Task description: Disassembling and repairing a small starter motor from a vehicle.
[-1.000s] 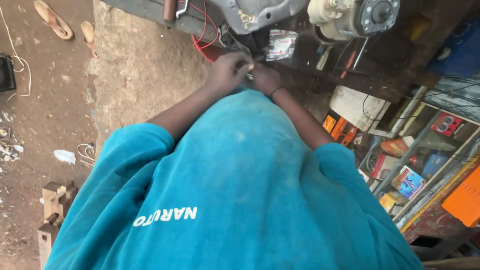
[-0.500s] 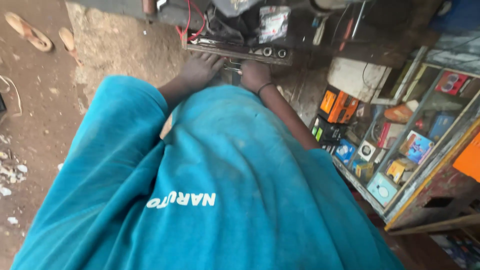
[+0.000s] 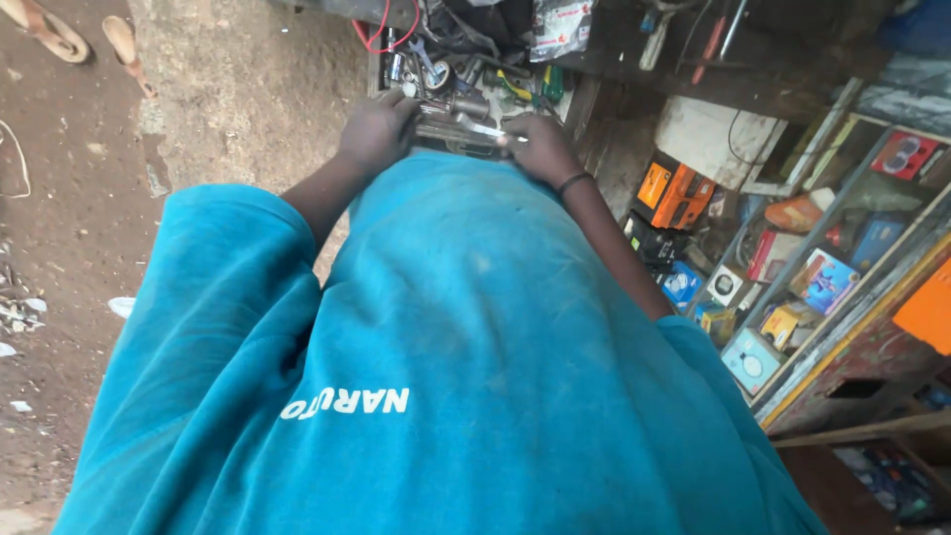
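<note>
Between our two hands lies a thin metal piece, silvery and slim, held at the near edge of a tool tray. Our right hand closes its grip on one end of the piece, fingers curled over it. Our left hand rests at the tray's left end, knuckles up, fingers bent over the rim; we cannot tell whether its grip is shut on anything, since the fingertips are hidden from us. What kind of part the metal piece is stays too small to tell.

The tray is packed with loose metal: wrenches, sockets and round fittings, dark with grease. A screwdriver with a green and yellow handle lies at its right side. Red wires loop down behind the tray's left end. A clear plastic packet sits just behind the tray.

A black band circles our right wrist. Our blue shirt fills the lower part of the view, sleeves pushed back from the forearms.

To our right, a glass display case holds small boxes, with an orange box near the right forearm and a white boxy unit above it. To our left, bare dirt ground, a rough concrete slab, and a pair of sandals well apart from the hands.
</note>
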